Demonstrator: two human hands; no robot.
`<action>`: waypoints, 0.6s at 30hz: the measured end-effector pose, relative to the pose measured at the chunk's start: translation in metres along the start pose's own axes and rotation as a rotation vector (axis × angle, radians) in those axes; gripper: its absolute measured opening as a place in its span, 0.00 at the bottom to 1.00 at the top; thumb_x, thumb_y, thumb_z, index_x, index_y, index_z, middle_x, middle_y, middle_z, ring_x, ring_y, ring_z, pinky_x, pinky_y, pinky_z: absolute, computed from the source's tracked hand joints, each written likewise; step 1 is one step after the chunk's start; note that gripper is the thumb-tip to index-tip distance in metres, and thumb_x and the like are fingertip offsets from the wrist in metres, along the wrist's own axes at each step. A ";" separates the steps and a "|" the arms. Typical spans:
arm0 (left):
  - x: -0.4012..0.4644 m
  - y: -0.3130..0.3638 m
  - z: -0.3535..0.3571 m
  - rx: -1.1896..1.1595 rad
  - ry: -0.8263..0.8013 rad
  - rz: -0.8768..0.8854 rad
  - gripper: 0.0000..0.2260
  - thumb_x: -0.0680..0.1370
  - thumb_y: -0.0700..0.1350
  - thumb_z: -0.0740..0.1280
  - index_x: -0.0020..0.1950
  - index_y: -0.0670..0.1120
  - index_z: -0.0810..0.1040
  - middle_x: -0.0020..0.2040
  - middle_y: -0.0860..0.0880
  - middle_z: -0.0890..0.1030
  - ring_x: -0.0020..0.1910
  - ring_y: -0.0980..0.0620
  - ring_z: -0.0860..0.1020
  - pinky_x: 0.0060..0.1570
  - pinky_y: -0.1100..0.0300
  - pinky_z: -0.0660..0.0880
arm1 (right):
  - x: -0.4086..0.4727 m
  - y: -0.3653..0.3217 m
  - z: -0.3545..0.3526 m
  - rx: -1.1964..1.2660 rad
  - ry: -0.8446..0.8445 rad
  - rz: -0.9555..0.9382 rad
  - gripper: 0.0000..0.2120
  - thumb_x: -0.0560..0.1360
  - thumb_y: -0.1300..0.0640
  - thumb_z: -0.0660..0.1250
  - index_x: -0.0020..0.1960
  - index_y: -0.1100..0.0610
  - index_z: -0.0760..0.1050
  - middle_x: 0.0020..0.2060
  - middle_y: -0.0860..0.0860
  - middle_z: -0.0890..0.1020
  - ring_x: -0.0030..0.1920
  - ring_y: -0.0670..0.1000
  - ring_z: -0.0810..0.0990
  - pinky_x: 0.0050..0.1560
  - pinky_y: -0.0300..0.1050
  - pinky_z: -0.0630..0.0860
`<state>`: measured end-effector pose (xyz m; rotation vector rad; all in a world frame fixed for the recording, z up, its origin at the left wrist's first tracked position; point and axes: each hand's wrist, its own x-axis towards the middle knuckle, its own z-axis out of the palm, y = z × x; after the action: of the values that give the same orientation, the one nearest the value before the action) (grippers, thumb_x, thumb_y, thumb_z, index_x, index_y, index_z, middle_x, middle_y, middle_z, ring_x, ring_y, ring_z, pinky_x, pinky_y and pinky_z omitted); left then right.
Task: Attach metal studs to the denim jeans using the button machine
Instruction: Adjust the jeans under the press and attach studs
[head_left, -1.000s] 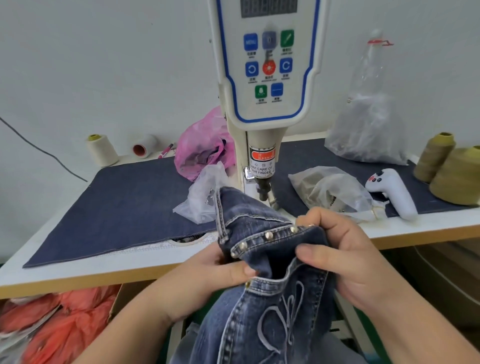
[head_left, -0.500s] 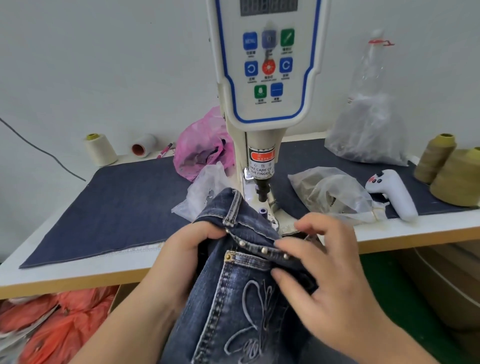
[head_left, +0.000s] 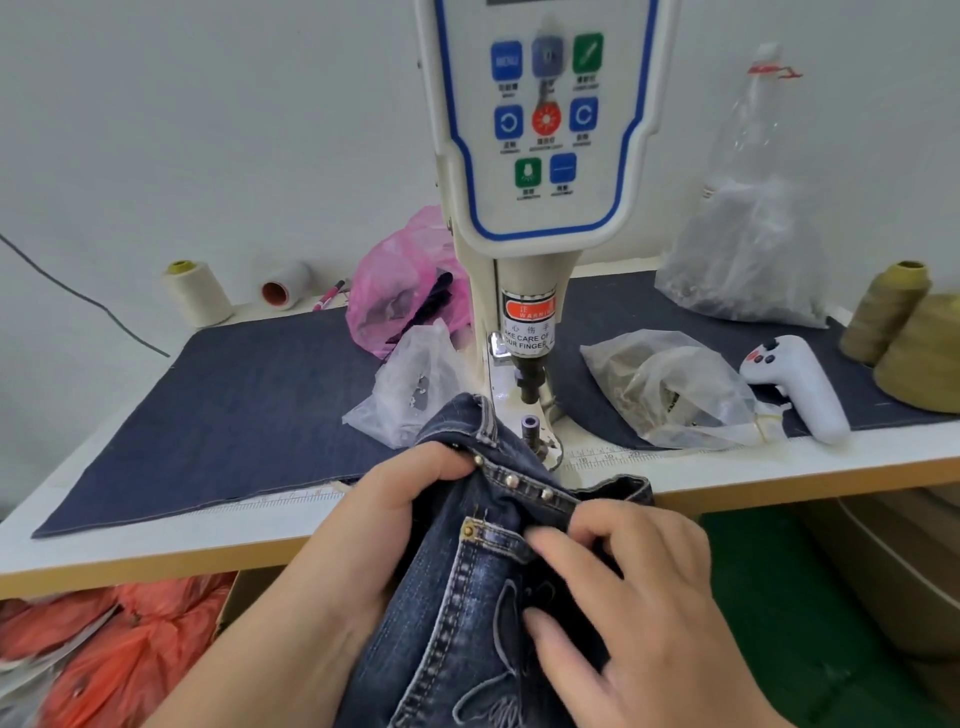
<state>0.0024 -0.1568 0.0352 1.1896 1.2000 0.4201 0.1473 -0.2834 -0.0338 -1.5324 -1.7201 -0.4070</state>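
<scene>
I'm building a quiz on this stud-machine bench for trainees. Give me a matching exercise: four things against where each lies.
Things:
1. pink bag
2. white handheld controller
3. cream thread cone
4. denim jeans

Places:
A. far left, by the wall
B. held in both hands
C. right part of the bench
D. just left of the machine column

Pairs: 1-D, 2-C, 3-A, 4-B

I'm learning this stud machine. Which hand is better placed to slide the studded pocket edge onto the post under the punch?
Probably the left hand: it grips the jeans at the studded edge nearest the post. The right hand pinches the edge nearer the person.
</scene>
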 end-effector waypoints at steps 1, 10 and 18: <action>-0.010 -0.007 -0.001 -0.283 -0.195 -0.097 0.15 0.83 0.33 0.55 0.69 0.30 0.69 0.70 0.33 0.72 0.67 0.42 0.75 0.60 0.58 0.72 | 0.000 -0.001 0.001 0.003 -0.045 0.016 0.13 0.66 0.45 0.69 0.45 0.52 0.80 0.43 0.47 0.76 0.44 0.51 0.73 0.51 0.47 0.66; 0.008 -0.022 -0.018 0.042 -0.184 0.098 0.28 0.64 0.60 0.76 0.55 0.42 0.84 0.52 0.38 0.85 0.53 0.37 0.83 0.64 0.38 0.73 | -0.001 0.019 -0.031 0.760 -0.528 0.326 0.24 0.67 0.25 0.62 0.45 0.45 0.77 0.43 0.47 0.78 0.46 0.44 0.79 0.47 0.38 0.71; 0.005 -0.032 -0.018 0.767 -0.049 0.973 0.08 0.78 0.52 0.65 0.55 0.62 0.78 0.58 0.62 0.77 0.62 0.58 0.75 0.61 0.65 0.69 | 0.031 0.028 -0.031 0.882 -0.555 0.346 0.05 0.73 0.45 0.67 0.40 0.41 0.80 0.34 0.44 0.82 0.36 0.40 0.79 0.39 0.31 0.71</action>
<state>-0.0215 -0.1565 0.0063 2.4356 0.6543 0.6551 0.1847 -0.2772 0.0012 -1.2565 -1.6151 0.9231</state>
